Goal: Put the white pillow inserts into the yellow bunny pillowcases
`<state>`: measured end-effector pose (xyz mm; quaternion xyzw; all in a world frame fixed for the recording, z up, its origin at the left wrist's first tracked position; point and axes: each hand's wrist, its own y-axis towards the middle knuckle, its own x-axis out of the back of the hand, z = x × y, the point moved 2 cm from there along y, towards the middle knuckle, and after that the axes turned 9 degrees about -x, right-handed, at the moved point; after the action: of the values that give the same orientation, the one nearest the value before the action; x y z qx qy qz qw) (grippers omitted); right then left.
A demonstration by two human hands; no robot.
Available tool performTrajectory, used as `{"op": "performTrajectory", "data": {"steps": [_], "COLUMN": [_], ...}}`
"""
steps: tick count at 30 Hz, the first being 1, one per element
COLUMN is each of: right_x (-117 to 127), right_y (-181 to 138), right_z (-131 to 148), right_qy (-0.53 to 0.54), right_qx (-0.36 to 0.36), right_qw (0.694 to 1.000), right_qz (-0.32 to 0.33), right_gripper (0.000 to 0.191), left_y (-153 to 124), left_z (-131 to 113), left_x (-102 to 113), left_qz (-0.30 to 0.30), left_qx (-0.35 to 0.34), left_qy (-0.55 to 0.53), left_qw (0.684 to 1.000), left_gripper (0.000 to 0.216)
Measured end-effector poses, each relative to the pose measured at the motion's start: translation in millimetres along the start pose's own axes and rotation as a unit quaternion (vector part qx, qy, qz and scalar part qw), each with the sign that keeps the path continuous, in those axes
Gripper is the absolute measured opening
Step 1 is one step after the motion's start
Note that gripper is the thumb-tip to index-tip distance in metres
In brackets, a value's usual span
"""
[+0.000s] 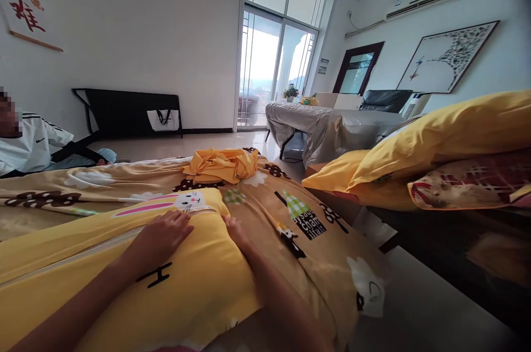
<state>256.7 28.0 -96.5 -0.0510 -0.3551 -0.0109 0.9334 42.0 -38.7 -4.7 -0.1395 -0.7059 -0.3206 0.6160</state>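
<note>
Beyond the pillow (207,252) lies crumpled orange cloth (224,166).

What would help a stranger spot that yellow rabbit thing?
Find the tan patterned blanket. On its near side, the left hand and right hand touch the yellow fabric. Unlike the crumpled orange cloth beyond, it has a white rabbit face.

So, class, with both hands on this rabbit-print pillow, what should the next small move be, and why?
Probably a gentle outward tug by the right hand at the far corner of the rabbit-print pillow: that hand touches the edge beside it, the cloth there looks creased, and the left hand rests on top, able to steady it.
</note>
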Motion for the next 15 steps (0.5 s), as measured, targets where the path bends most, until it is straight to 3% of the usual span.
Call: {"op": "performTrajectory", "data": {"steps": [5,9,15], "right_x": [0,4,22], "right_y": [5,0,-64], "right_z": [-18,-21,-69], "right_qy": [-0.09,-0.102,-0.032], "right_qx": [-0.036,-0.056,-0.016], "right_qw": [0.995,0.993,0.999], "right_qz": [-0.016,-0.01,0.015], "right_gripper": [0.033,0.032,0.043], "left_y": [5,-6,-5], "left_z": [4,11,8], "left_x": [-24,-24,-23], "left_qz": [-0.083,-0.077,-0.077], "left_qx": [0.061,0.075,0.085], "left_qy": [0.005,0.033,0.03], "left_qw": [0.995,0.994,0.993], "left_gripper": [0.036,0.04,0.04]}}
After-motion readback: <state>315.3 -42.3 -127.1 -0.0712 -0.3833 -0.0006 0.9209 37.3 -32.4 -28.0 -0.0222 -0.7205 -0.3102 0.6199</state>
